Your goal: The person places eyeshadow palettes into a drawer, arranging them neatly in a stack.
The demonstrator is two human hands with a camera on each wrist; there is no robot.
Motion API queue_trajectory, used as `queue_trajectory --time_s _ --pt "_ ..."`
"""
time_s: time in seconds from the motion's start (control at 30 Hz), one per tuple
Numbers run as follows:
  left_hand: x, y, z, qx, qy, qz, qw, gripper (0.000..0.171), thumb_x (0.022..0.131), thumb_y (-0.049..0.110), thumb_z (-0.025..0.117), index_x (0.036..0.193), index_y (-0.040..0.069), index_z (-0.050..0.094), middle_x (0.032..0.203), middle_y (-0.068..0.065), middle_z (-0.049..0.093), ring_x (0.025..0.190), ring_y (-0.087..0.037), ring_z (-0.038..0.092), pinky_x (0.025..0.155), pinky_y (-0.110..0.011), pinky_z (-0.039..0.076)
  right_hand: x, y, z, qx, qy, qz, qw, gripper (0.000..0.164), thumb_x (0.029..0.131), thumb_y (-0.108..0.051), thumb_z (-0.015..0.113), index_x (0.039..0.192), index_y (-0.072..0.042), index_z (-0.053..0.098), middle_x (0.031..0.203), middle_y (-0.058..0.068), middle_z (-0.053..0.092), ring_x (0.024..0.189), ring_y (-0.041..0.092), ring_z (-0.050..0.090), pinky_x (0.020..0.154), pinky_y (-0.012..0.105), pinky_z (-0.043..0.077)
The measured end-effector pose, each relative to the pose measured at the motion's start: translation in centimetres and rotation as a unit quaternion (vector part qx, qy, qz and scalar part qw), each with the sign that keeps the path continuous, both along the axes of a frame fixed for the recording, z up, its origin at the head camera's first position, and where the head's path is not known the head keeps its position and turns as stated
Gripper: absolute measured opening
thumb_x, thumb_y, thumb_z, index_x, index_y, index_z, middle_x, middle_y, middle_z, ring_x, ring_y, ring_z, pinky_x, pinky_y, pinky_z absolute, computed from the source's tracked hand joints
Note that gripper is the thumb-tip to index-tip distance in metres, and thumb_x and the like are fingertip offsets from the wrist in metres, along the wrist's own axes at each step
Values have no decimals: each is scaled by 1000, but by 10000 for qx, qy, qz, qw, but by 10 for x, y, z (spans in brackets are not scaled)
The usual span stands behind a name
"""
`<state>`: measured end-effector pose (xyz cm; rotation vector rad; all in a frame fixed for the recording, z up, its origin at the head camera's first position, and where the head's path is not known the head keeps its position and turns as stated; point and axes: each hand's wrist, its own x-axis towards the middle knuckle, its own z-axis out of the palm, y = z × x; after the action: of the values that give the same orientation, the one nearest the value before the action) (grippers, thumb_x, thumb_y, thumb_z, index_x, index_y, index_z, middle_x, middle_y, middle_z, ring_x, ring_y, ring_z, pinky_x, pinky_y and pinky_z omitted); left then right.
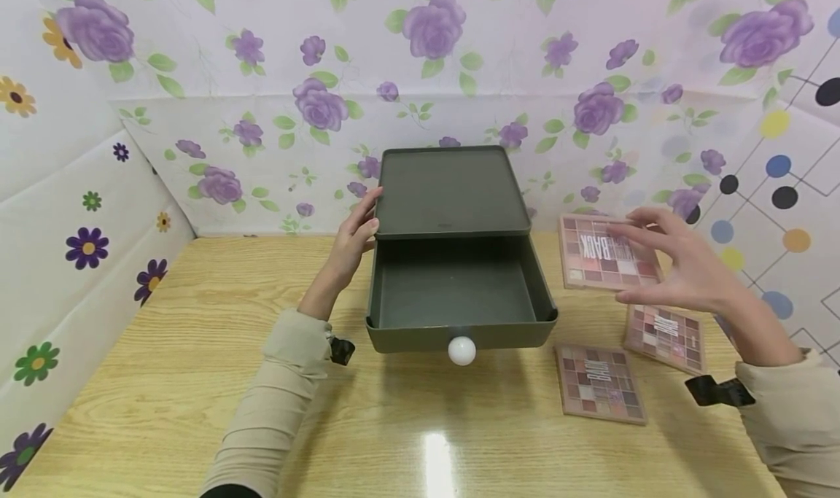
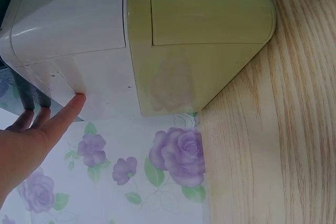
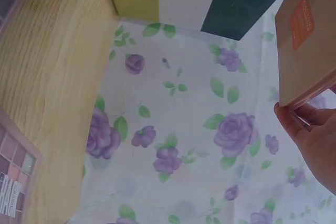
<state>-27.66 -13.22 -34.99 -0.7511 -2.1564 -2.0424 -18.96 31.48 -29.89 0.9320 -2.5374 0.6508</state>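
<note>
A tiered box point(image 1: 453, 192) stands on the table, its dark green top drawer point(image 1: 459, 286) pulled out with bare floor showing and a round white knob point(image 1: 462, 351) in front. My left hand point(image 1: 351, 246) rests against the left side of the box near the top; in the left wrist view its fingers point(image 2: 65, 116) touch the white and dark tiers. My right hand point(image 1: 682, 261) pinches an eyeshadow palette point(image 1: 593, 254) by its right edge, held up to the right of the box. The right wrist view shows the brown underside of that palette point(image 3: 307, 45), with an orange label.
Two more eyeshadow palettes lie on the wooden table point(image 1: 262, 294) at the right: one in front point(image 1: 600, 385), another point(image 1: 666, 337) beneath the raised one. Flowered cloth point(image 1: 433, 60) hangs behind the box, and patterned sheets close off both sides.
</note>
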Motion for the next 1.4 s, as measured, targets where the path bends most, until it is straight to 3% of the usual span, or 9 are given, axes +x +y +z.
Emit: queue_trajectory --time_s 0.43,0.73,1.4 --pt "1 1 0 116 19 -79 9999 63 85 30 43 145 14 27 148 -5 24 131 -23 28 91 -57 33 10 -13 18 54 -227 -8 9997 89 48 -25 85 130 -13 53 125 13 42 107 26 36 76 51 30" --pt "0 2 -2 80 13 -63 9999 64 85 32 43 145 14 27 148 -5 24 131 -23 28 92 -57 33 18 -28 28 180 -213 48 9996 88 48 -29 85 129 -13 54 123 12 44 106 26 38 77 48 29" --pt "0 0 0 -14 -12 6 10000 62 86 29 41 144 14 28 149 -6 21 134 -25 22 94 -60 29 21 -64 32 348 -270 232 9988 85 51 -37 83 128 -15 54 125 11 44 108 27 40 76 46 33"
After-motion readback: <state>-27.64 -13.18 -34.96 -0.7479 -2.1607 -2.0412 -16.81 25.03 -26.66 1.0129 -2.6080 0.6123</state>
